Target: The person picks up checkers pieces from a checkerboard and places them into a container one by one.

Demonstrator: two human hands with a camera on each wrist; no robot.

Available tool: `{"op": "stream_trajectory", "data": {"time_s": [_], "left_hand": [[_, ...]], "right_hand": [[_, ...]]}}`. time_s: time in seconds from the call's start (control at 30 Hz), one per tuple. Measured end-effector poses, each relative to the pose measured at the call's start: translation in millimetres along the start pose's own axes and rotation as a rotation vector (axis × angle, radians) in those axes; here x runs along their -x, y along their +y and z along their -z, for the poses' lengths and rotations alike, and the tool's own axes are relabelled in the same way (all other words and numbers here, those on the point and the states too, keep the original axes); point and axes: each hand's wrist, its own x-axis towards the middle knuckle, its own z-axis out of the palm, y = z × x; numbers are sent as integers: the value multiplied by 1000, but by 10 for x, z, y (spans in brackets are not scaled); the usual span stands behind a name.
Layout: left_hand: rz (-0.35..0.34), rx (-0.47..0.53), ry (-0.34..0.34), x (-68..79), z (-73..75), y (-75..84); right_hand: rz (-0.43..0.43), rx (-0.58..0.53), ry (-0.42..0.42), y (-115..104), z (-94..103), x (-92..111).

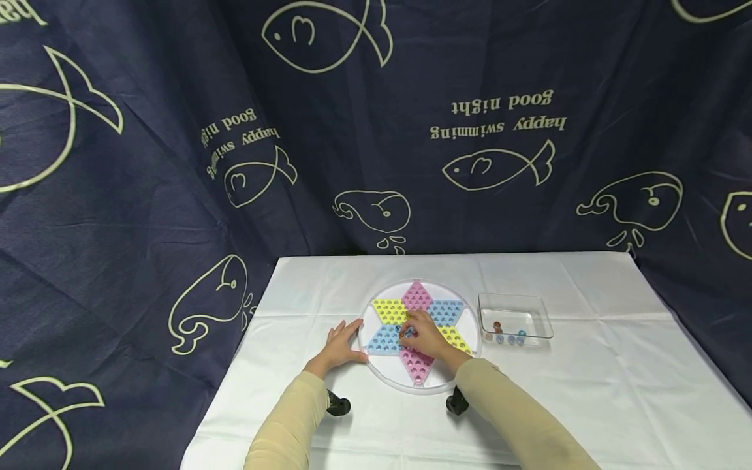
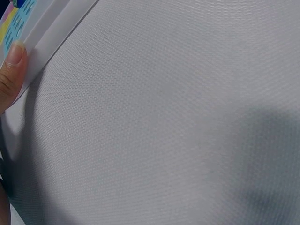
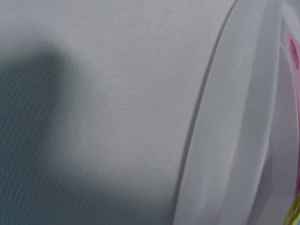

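A round white Chinese checkers board point(image 1: 384, 380) with a pink, blue and yellow star lies on the table. My left hand point(image 1: 341, 344) rests at its left rim with fingers spread; in the left wrist view the thumb point(image 2: 15, 61) lies on the rim. Over the middle of the star, my right hand point(image 1: 425, 336) pinches a small brown marble point(image 1: 402, 335) between thumb and fingertips. Beside those fingertips a blue marble point(image 1: 398, 329) sits on the board. The hand covers part of the star's centre. The right wrist view has only the board's edge point(image 3: 229, 117) and tablecloth.
Right of the board stands a clear rectangular container point(image 1: 543, 320) holding several brown and blue marbles point(image 1: 511, 339). A white cloth point(image 1: 617, 365) covers the table. Behind it hangs a dark blue curtain point(image 1: 376, 130) with fish drawings. Black wrist cameras point(image 1: 338, 403) sit under both sleeves.
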Motion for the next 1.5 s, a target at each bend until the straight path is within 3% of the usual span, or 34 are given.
{"op": "stream_trajectory", "data": {"time_s": [0.57, 0.9, 1.07, 1.33, 1.5], "left_hand": [[17, 4, -8, -4, -4, 6], [9, 2, -6, -30, -24, -40], [13, 2, -8, -35, -35, -45], [12, 18, -9, -15, -30, -30], [12, 23, -5, -7, -21, -12]], "right_hand": [[31, 41, -7, 12, -5, 37], [17, 3, -2, 73, 23, 44], [31, -21, 7, 98, 102, 49], [-59, -23, -14, 91, 340, 46], [-52, -7, -14, 120, 464, 45]]}}
